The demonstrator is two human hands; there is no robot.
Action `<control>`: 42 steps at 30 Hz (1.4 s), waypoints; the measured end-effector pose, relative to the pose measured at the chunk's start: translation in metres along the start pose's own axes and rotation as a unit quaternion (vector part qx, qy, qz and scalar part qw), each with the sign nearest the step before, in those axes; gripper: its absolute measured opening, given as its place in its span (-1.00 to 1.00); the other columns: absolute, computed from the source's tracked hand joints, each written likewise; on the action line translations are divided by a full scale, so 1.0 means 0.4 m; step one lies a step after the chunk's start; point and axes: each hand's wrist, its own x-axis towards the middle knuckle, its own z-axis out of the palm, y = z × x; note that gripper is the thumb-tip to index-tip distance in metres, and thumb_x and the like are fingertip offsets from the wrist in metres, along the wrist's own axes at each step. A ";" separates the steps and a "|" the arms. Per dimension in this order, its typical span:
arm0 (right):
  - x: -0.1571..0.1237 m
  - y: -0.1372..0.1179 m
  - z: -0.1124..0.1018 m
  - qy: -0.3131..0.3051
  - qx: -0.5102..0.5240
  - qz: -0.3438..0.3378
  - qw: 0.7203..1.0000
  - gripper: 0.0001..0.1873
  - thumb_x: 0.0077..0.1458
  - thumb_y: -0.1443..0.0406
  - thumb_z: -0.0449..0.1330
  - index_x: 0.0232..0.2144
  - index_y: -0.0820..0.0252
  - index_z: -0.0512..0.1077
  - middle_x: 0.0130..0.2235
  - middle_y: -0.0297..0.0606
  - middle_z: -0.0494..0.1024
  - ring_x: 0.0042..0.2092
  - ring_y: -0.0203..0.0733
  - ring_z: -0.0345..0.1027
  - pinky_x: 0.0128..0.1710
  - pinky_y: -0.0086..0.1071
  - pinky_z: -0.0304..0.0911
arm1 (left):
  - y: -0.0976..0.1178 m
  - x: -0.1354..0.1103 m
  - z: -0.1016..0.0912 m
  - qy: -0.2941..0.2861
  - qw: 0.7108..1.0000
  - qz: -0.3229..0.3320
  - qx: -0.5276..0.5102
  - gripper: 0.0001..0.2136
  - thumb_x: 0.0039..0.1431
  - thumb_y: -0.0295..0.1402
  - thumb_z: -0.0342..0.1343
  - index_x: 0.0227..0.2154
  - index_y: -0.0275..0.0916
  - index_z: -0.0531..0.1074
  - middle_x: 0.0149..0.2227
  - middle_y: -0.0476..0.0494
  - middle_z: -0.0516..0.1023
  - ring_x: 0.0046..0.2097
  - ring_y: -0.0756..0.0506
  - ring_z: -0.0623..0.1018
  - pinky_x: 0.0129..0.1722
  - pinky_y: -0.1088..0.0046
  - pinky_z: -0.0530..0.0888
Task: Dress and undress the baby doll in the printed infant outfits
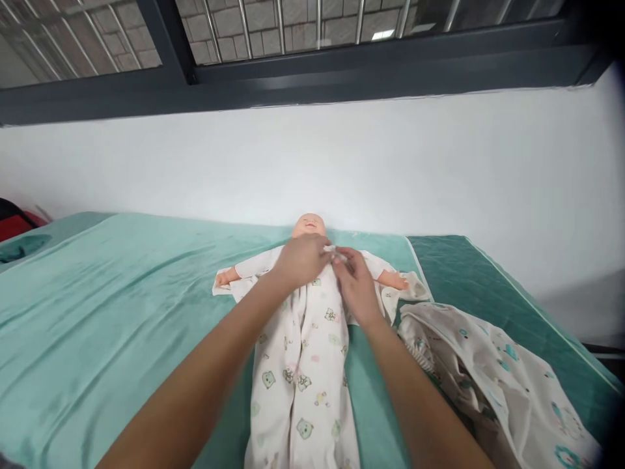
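Two hands, your left hand (305, 258) and right hand (359, 286), pinch white fabric (342, 258) at the upper chest of the doll (309, 225), near the green sheet's (122, 306) wall-side edge.

Green-covered bed (146, 326), clothed doll (319, 326) lying face up, bunched printed cloth (508, 371) nearby

From your place, twelve o'clock holds a white wall (244, 163) beneath a dark window frame (342, 75), with metal bars (319, 23) and brickwork (229, 23) beyond it, while you have a cut-off red-and-black object (12, 227) at ten o'clock and a darker green cover (444, 273) toward two o'clock.
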 end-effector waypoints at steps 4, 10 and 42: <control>-0.004 0.016 0.008 -0.059 -0.032 0.025 0.997 -0.56 0.20 0.08 0.11 0.07 0.10 0.37 0.18 -0.17 0.40 0.22 -0.10 0.22 0.25 -0.16 0.10 | -0.098 -0.094 0.024 0.127 0.965 -0.124 -0.193 -0.65 0.31 -0.15 -0.09 0.05 -0.11 0.41 0.13 -0.06 0.48 0.15 -0.14 0.44 0.14 0.33 0.37; 0.006 0.022 0.007 -0.075 -0.049 0.037 0.995 -0.53 0.18 0.03 0.14 0.09 0.02 0.37 0.21 -0.26 0.37 0.26 -0.09 0.15 0.30 -0.13 0.01 | -0.136 -0.121 0.073 0.131 0.930 -0.149 -0.310 -0.62 0.26 -0.09 0.01 0.06 -0.08 0.41 0.22 -0.04 0.38 0.25 -0.14 0.33 0.24 0.33 0.26; -0.019 -0.056 0.006 -0.137 -0.150 -0.260 0.944 -0.72 0.20 0.29 0.20 -0.51 0.09 0.20 -0.22 -0.29 0.50 -0.08 -0.14 0.30 -0.02 -0.17 0.19 | -0.130 -0.166 0.094 0.262 0.957 0.005 -0.123 -0.70 0.39 -0.21 -0.23 -0.29 -0.19 0.36 -0.33 -0.10 0.52 -0.30 -0.10 0.47 -0.27 0.35 0.34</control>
